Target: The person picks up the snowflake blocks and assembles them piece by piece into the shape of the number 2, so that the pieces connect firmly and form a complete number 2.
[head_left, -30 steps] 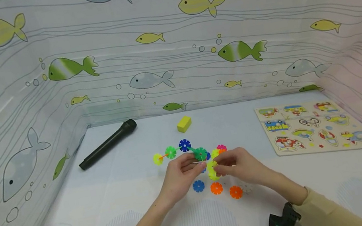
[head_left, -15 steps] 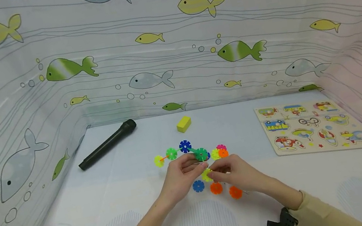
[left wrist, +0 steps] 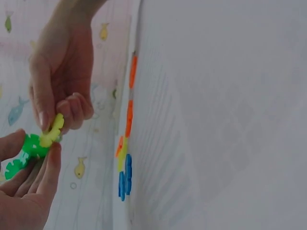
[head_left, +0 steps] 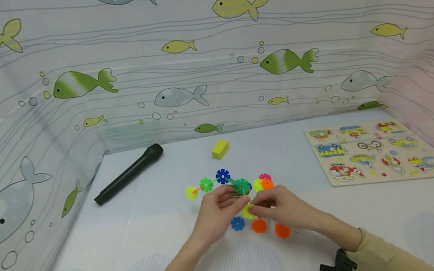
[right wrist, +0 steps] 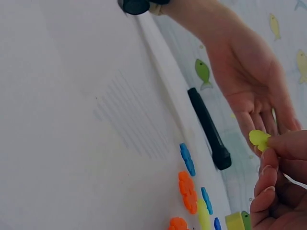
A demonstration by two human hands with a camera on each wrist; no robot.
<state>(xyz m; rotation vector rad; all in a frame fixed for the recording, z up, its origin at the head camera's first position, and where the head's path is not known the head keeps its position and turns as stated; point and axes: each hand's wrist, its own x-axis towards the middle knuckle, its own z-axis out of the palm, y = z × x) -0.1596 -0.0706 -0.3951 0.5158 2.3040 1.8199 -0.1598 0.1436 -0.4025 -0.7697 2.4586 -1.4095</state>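
Note:
A chain of interlocking plastic snowflake discs runs leftward from my left hand (head_left: 215,213), in green, dark blue, light green and yellow. In the head view the left hand holds its near end, beside a green disc (head_left: 242,186). My right hand (head_left: 283,206) pinches a yellow snowflake disc (head_left: 248,211) between thumb and forefinger. In the left wrist view this yellow disc (left wrist: 53,130) meets the green disc (left wrist: 34,145) at the left fingertips. From the right wrist view, the yellow disc (right wrist: 259,139) overlaps the left fingers.
Below the hands lie a loose blue disc (head_left: 238,223) and two orange discs (head_left: 259,226). Yellow, pink and orange discs (head_left: 267,184) lie behind the right hand. Farther off are a black microphone (head_left: 130,174), a yellow block (head_left: 220,149) and a wooden picture puzzle board (head_left: 377,153).
The right hand has moved left and slightly down with the yellow disc, to the left fingertips, uncovering other discs behind it. The left hand has stayed nearly still, holding the chain.

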